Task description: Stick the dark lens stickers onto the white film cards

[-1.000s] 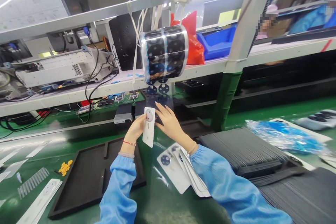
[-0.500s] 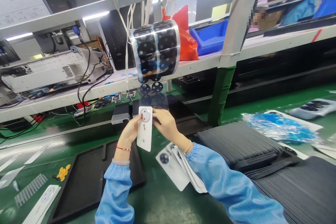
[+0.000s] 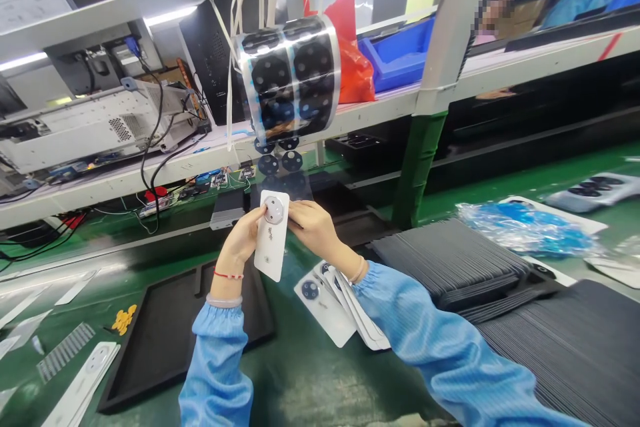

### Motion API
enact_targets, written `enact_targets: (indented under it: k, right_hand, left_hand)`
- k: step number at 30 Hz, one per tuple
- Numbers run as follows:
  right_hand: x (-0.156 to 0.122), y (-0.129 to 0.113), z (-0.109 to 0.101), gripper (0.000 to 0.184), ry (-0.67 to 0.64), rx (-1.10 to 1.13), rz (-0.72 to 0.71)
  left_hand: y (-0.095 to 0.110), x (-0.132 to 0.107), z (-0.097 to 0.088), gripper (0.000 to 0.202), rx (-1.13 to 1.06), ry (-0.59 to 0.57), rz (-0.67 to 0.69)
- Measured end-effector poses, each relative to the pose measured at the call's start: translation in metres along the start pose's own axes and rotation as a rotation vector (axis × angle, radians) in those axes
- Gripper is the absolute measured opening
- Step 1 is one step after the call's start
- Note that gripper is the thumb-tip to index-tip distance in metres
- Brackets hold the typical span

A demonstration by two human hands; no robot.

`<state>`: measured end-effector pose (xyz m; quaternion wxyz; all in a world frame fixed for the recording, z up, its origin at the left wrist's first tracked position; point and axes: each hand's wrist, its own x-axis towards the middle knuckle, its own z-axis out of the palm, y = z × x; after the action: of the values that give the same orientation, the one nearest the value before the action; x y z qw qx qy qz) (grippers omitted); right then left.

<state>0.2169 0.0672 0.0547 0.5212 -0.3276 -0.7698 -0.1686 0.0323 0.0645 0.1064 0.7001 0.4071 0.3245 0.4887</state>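
Note:
My left hand point(image 3: 240, 240) grips a white phone back cover point(image 3: 271, 236) by its left edge and holds it upright above the green bench. My right hand point(image 3: 313, 227) is closed at the cover's upper right, fingertips by its round camera ring; what they pinch is too small to make out. Just above hangs a roll of clear film carrying black round stickers point(image 3: 290, 77), its loose end dangling down to the hands. A fanned pile of white covers point(image 3: 335, 300) lies under my right forearm.
A black tray point(image 3: 165, 340) lies at the lower left, with a white cover point(image 3: 83, 380) and yellow bits point(image 3: 124, 319) beside it. Stacks of dark trays point(image 3: 470, 267) fill the right side, with a blue plastic bag point(image 3: 525, 233) behind them. A shelf with equipment and cables runs across the back.
Both hands and the cover have drifted slightly left and up in view. The right hand's fingers, stretched out a second ago, have curled in at the cover's top.

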Motion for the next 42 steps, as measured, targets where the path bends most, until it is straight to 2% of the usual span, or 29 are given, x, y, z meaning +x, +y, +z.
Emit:
enact_targets:
  k: [13, 18, 24, 27, 32, 37, 42]
  right_hand:
    - [-0.015, -0.015, -0.005, 0.026, 0.192, -0.026, -0.019]
    - [-0.024, -0.025, -0.001, 0.03, 0.298, -0.034, 0.036]
    - [-0.032, -0.035, 0.005, 0.035, 0.404, -0.012, 0.088]
    - [-0.035, -0.037, 0.006, 0.033, 0.403, 0.015, 0.074]
    - [-0.037, -0.043, 0.003, 0.027, 0.377, 0.029, 0.07]
    - [-0.038, -0.057, -0.008, 0.025, 0.361, 0.056, 0.057]
    - [-0.043, -0.086, -0.04, 0.022, 0.285, 0.143, 0.012]
  left_hand:
    - [0.002, -0.013, 0.012, 0.013, -0.036, 0.079, 0.024]
    - [0.005, -0.021, 0.015, 0.014, -0.096, 0.093, 0.022]
    - [-0.015, -0.037, 0.01, 0.016, -0.069, 0.008, 0.049]
    - [-0.027, -0.045, 0.003, 0.018, -0.007, -0.017, 0.099]
    - [-0.036, -0.052, -0.001, 0.022, 0.008, 0.007, 0.134]
    - [-0.041, -0.053, 0.0, 0.031, 0.003, 0.099, 0.192]
    - [-0.039, -0.058, -0.008, 0.021, -0.041, 0.382, 0.452]
